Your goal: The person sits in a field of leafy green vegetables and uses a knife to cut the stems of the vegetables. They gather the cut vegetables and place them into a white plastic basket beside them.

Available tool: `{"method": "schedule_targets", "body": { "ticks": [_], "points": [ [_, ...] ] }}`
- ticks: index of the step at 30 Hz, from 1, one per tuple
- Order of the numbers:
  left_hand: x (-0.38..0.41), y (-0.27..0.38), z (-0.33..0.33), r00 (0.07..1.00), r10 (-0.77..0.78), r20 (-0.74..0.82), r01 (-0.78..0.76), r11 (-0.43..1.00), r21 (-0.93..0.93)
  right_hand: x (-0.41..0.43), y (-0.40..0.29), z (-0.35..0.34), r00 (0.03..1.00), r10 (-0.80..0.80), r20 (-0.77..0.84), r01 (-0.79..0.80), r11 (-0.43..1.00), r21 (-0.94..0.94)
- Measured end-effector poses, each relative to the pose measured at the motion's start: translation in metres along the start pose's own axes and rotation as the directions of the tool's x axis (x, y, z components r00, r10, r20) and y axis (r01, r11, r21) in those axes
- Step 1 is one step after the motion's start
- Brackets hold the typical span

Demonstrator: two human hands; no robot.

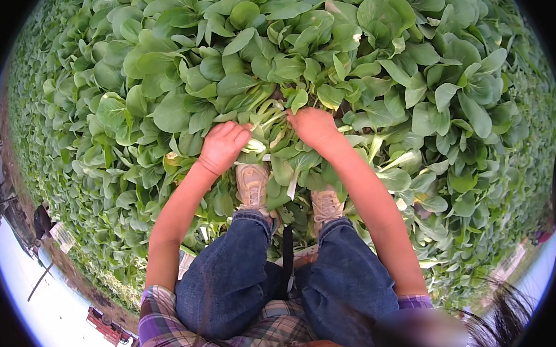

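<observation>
My left hand is curled around a head of bok choy, whose pale cut-looking base sticks out to the right of the fingers. My right hand reaches down among the plants, fingertips against thin pale stems. Whether those fingers grip anything is hidden by the hand itself. Between and below the two hands lie loose bok choy leaves, one with its white stalk pointing towards me.
Dense bok choy surrounds me. My sneakers stand among the leaves, below my jeans. More plants with exposed pale stalks lie to the right. A white crate and a red vehicle show at far left.
</observation>
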State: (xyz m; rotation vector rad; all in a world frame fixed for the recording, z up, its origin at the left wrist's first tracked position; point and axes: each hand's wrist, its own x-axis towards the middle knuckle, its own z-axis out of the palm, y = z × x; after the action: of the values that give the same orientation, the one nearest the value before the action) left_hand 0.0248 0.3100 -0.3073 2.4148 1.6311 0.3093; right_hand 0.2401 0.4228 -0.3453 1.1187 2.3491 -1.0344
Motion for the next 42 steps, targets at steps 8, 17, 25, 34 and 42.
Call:
{"method": "schedule_targets", "body": {
  "ticks": [8, 17, 25, 34, 42],
  "points": [
    [0.015, 0.01, -0.025, 0.731, -0.672, 0.118, 0.48, 0.384, -0.789, -0.041, 0.019, 0.0, 0.934, 0.049, -0.355, 0.049, 0.964, 0.262],
    [0.035, 0.074, -0.067, 0.655, -0.568, 0.498, 0.292, -0.418, -0.86, -0.124, -0.018, -0.047, 0.966, 0.18, -0.185, 0.213, -0.149, 0.966],
    [0.027, 0.107, -0.051, 0.675, -0.449, 0.586, 0.432, -0.403, -0.807, -0.152, -0.011, -0.054, 0.903, 0.379, -0.2, 0.258, -0.106, 0.96],
    [0.047, 0.1, -0.08, 0.75, -0.46, 0.476, 0.479, -0.12, -0.87, -0.171, 0.027, -0.072, 0.786, 0.576, -0.225, 0.072, 0.276, 0.958],
    [0.078, 0.117, -0.079, 0.845, -0.224, 0.485, 0.529, 0.22, -0.82, -0.163, -0.021, -0.071, 0.949, 0.301, -0.087, 0.022, 0.214, 0.977]
  ]
}}
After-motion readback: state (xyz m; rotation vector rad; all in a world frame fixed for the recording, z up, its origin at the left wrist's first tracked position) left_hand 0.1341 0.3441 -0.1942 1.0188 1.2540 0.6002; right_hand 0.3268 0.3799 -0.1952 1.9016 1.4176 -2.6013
